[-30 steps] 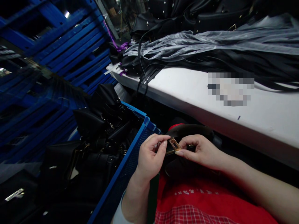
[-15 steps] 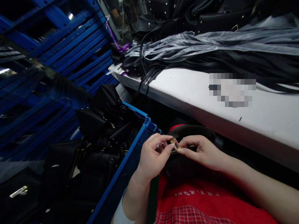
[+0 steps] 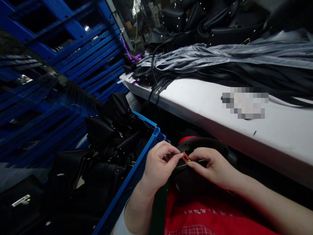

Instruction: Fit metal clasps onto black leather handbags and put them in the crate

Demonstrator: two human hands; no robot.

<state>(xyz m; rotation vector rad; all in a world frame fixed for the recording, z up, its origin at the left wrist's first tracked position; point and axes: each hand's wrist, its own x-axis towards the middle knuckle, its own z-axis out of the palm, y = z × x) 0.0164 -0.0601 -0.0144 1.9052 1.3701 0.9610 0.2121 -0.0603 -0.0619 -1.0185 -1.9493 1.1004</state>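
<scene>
Between my two hands is a small rectangular metal buckle (image 3: 186,157), gold at its edges and showing red on its face. My left hand (image 3: 160,164) pinches its left end between thumb and fingertips. At the other end, the thumb and forefinger of my right hand (image 3: 212,164) are closed on it. Below the hands, on my lap over a red apron (image 3: 207,218), rests a black bag (image 3: 188,181) with a gold-toothed zip. Part of that bag is hidden by my hands.
A blue plastic crate (image 3: 124,182) stands at my left with several black bags (image 3: 105,163) in it. Ahead, a white table (image 3: 195,99) bears long black straps (image 3: 215,70), grey wrapping and a pixelated item. More bags (image 3: 176,18) are heaped behind; blue pallets (image 3: 97,75) stand far left.
The buckle has turned in my fingers, so its red-looking face now shows more. Both hands keep their pinch. The view has shifted slightly, moving the surroundings down and to the right.
</scene>
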